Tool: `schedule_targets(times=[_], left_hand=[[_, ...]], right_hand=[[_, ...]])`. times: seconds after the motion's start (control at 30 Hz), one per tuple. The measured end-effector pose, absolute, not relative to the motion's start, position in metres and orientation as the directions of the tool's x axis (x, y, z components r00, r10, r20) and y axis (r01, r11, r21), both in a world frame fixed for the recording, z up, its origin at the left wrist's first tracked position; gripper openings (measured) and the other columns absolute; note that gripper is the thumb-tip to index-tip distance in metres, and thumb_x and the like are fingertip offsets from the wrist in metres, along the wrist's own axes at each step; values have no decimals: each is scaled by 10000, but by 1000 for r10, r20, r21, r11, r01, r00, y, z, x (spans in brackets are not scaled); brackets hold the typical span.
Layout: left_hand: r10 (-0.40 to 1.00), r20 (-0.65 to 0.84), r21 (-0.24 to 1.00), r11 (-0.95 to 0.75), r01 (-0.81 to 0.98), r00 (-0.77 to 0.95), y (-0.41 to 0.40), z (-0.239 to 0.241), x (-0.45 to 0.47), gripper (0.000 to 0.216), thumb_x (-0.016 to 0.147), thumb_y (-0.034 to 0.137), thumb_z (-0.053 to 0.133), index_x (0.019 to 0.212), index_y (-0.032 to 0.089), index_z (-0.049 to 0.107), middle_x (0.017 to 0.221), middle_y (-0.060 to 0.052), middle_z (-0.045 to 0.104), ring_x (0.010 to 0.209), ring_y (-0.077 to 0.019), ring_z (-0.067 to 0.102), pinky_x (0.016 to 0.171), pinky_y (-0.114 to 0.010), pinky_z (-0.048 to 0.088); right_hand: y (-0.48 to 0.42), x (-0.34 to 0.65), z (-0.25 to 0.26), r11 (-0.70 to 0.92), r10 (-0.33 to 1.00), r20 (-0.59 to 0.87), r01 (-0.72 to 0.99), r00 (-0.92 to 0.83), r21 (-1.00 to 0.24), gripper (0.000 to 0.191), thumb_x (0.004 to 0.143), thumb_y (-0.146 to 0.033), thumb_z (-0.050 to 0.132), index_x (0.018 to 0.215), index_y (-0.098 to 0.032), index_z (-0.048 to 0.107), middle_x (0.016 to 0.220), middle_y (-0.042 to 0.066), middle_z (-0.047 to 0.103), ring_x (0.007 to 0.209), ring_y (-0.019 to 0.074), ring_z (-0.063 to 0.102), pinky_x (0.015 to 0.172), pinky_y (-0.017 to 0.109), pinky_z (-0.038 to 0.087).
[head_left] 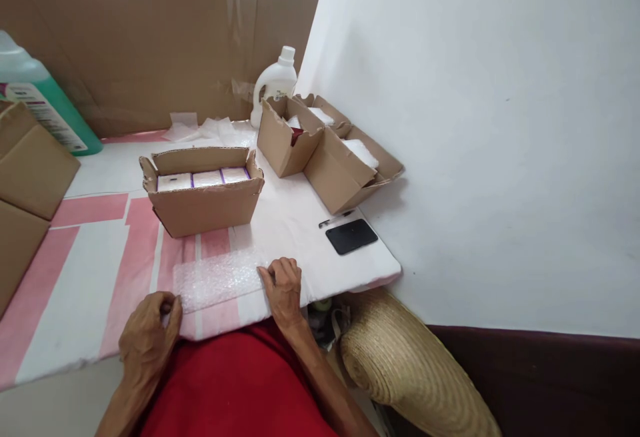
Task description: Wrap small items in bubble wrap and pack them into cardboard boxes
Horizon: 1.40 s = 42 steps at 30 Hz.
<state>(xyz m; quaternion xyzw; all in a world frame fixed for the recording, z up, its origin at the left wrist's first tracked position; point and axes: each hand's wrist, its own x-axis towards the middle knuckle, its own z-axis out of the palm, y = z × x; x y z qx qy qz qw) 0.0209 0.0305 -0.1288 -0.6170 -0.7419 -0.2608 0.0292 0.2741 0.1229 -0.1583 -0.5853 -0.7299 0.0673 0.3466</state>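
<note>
1. Left side of table [65, 330]: plain cardboard box [30, 170], jug of green liquid [55, 107] behind it, toward far edge.
2. Left hand [150, 333]: at near edge, thumb and fingertips pinching the near-left corner of the bubble wrap sheet [220, 281].
3. Open carton [210, 210]: mid-table, just beyond the sheet; a row of three pale, purple-edged small boxes [207, 179] inside.
4. Bubble wrap sheet: along near edge, between both hands. Clear, bubbly, shiny, oblong, lying flat; cannot tell if doubled. Step in hand looks like squaring or straightening it; next move likely calls for both ends kept pinched, light even tension, no creasing.
5. Right hand [283, 288]: grasping the sheet's right end, thumb at its border, other fingers curled.
6. Right part: white bottle [277, 81] and cardboard boxes [330, 170] near far-right corner; smartphone [351, 236] and pen [336, 219] by right edge, near the near-right corner.
</note>
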Motion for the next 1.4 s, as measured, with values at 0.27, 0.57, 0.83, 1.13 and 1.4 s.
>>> schedule_targets(times=[0.27, 0.57, 0.83, 1.13, 1.4], left_hand=[[846, 434, 136, -402, 905, 311, 40, -129, 51, 356, 958, 228, 522, 1304, 224, 608, 1268, -93, 681, 1151, -244, 619, 963, -373, 460], [830, 416, 134, -460, 878, 371, 37, -152, 38, 392, 965, 303, 469, 1323, 239, 617, 1310, -119, 657, 1205, -272, 586, 970, -398, 462], [834, 408, 145, -460, 876, 371, 43, -142, 42, 389, 984, 262, 495, 1365, 231, 570, 1320, -108, 648, 1189, -239, 599, 976, -368, 451], [744, 360, -13, -600, 800, 563, 52, -128, -4, 379, 925, 129, 437, 1269, 151, 596, 1235, -145, 679, 1116, -246, 638, 923, -348, 505], [657, 329, -164, -668, 726, 678, 62, -101, 12, 377, 843, 4, 401, 1074, 137, 667, 1019, -103, 743, 885, -223, 673, 794, -321, 513]], right_hand=[[125, 277, -157, 288, 908, 413, 816, -66, -501, 294, 1018, -305, 568, 736, -225, 536, 770, 34, 600, 814, 234, 522, 771, 374, 420], [93, 222, -141, 790, 613, 418, 518, -671, -328, 599, 1036, -487, 475, 1506, -121, 415, 1513, 171, 505, 1480, 259, 355, 1205, 428, 340], [103, 277, -155, 643, 764, 214, 685, -609, -343, 778, 990, -535, 547, 1589, -113, 286, 1638, 178, 316, 1549, 291, 224, 1246, 503, 278], [111, 283, -154, 686, 722, 205, 643, -661, -340, 784, 971, -559, 570, 1556, -84, 351, 1624, 187, 343, 1538, 296, 260, 1243, 506, 282], [123, 281, -139, 741, 671, 301, 627, -678, -239, 728, 929, -547, 648, 1474, -104, 456, 1553, 226, 447, 1474, 362, 349, 1165, 579, 319]])
